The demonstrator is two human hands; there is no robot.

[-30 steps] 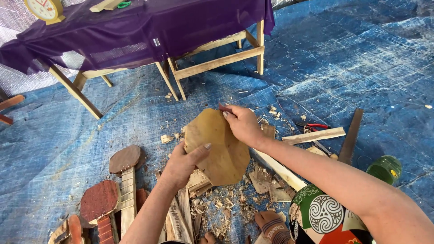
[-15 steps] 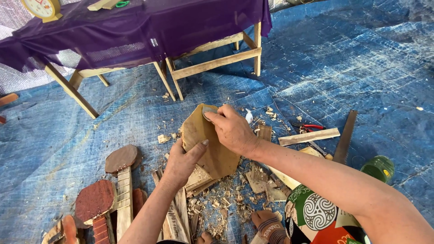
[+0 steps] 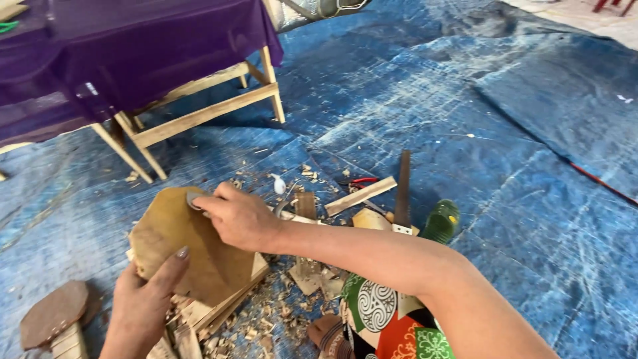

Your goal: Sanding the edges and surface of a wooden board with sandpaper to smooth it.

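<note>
Wood slab [image 3: 193, 256] lowered, now tilted, tip up-left

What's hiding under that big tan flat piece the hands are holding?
Under the tan flat piece, pale wooden slats stick out at its lower edge, with wood chips scattered on the blue tarp. Whatever lies beneath its middle is covered and cannot be seen.

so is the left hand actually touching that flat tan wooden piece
Touching. The head view shows the left hand gripping the lower left edge of the tan wooden piece, thumb pressed flat on its face; the right hand rests on its top edge.
</note>
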